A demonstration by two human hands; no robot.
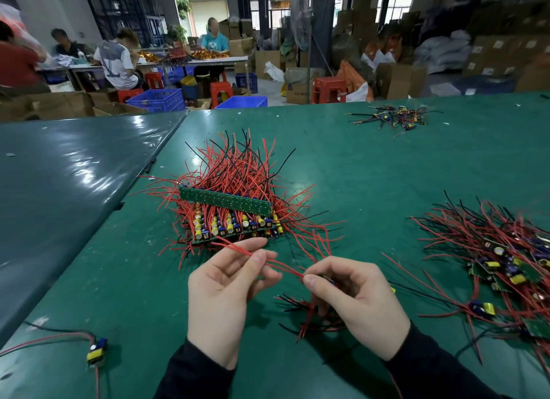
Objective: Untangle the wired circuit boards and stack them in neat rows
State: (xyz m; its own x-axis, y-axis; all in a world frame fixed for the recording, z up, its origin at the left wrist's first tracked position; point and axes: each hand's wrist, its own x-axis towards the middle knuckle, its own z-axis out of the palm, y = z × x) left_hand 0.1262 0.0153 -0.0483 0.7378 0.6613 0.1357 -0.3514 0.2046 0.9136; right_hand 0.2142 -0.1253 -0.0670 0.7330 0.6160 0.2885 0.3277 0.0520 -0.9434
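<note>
A stack of green circuit boards (235, 220) with yellow and blue parts sits mid-table, its red and black wires fanning outward. My left hand (221, 291) pinches red wires (279, 264) that stretch across to my right hand (354, 300). My right hand grips a small wired circuit board, mostly hidden by its fingers, with more red and black wires hanging below it. A tangled heap of wired boards (503, 270) lies at the right.
The green table mat (372, 175) carries a small pile of wired parts (393, 117) at the far right and a single wired board (96, 351) at the near left. A second, darker table (59, 175) adjoins on the left. People sit working in the background.
</note>
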